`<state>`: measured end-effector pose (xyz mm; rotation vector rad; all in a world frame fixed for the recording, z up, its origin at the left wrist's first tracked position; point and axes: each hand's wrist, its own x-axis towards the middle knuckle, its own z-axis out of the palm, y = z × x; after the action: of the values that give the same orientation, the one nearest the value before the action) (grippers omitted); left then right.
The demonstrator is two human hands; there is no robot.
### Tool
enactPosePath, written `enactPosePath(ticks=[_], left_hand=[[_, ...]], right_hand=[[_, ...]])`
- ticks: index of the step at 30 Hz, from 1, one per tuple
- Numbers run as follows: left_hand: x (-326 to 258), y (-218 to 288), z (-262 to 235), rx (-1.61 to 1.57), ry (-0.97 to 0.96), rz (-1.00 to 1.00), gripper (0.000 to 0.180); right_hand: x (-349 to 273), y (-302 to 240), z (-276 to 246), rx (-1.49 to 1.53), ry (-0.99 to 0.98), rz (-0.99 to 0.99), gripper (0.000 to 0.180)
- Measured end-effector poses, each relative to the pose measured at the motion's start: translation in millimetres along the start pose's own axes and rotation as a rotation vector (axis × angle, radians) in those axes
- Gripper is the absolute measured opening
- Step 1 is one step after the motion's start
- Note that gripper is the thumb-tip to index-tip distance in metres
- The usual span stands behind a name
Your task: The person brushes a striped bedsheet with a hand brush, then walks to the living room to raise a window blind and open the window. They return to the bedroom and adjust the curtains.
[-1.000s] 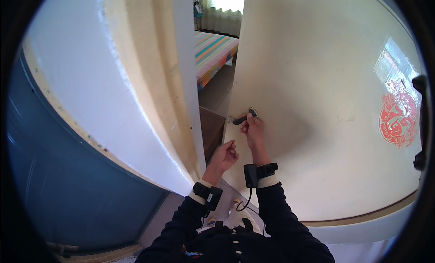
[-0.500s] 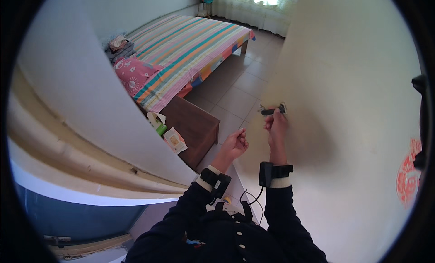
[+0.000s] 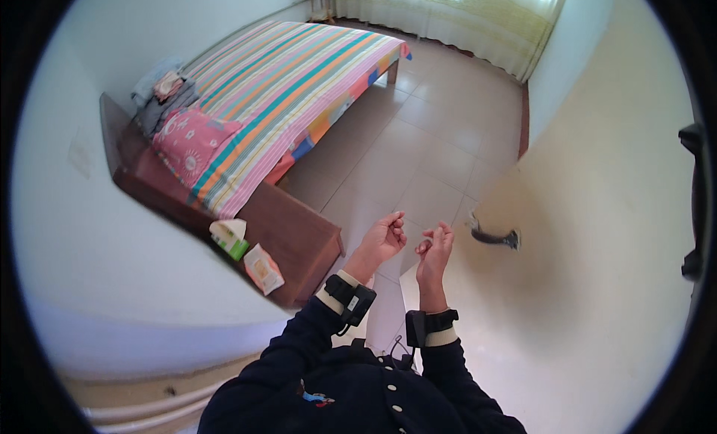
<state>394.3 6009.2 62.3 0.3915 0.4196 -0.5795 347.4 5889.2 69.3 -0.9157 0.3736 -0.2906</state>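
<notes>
A pale door (image 3: 590, 232) stands swung inward on my right, with a dark curved door handle (image 3: 494, 237) near its edge. My right hand (image 3: 435, 253) hovers just left of that handle, apart from it, fingers loosely bent and holding nothing. Beside it, to the left, my left hand (image 3: 381, 243) is held in the air with its fingers curled in and nothing visible in them. Both wrists carry a black strapped device, and the sleeves are dark blue with cream cuffs.
A wooden bedside cabinet (image 3: 302, 228) at left holds a tissue pack (image 3: 263, 270) and a green-and-white packet (image 3: 230, 238). Behind it stands a bed with a striped sheet (image 3: 299, 90), a pink pillow (image 3: 193, 143) and folded clothes (image 3: 168, 98). Tiled floor (image 3: 403, 146) runs toward pale curtains (image 3: 448, 23).
My right hand has let go of the door handle and moved slightly left and down. The view has advanced through the doorway; more of the room shows. My left hand keeps its curled pose.
</notes>
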Motion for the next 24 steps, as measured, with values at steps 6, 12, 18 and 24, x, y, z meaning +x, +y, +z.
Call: enactPosePath(ticks=[6, 12, 18, 24], left_hand=[[99, 68, -2, 0.023, -0.024, -0.031, 0.005], [220, 132, 45, 0.08, -0.049, -0.072, 0.005], [336, 151, 78, 0.116, -0.134, -0.189, 0.007], [479, 185, 110, 0.131, -0.136, -0.234, 0.007]], right_hand=[[133, 3, -6, -0.022, 0.467, -0.342, 0.035], [236, -11, -13, 0.029, 0.596, -0.456, 0.033], [341, -6, 23, 0.145, 0.404, -0.374, 0.026], [497, -4, 19, 0.144, 0.393, -0.362, 0.02]])
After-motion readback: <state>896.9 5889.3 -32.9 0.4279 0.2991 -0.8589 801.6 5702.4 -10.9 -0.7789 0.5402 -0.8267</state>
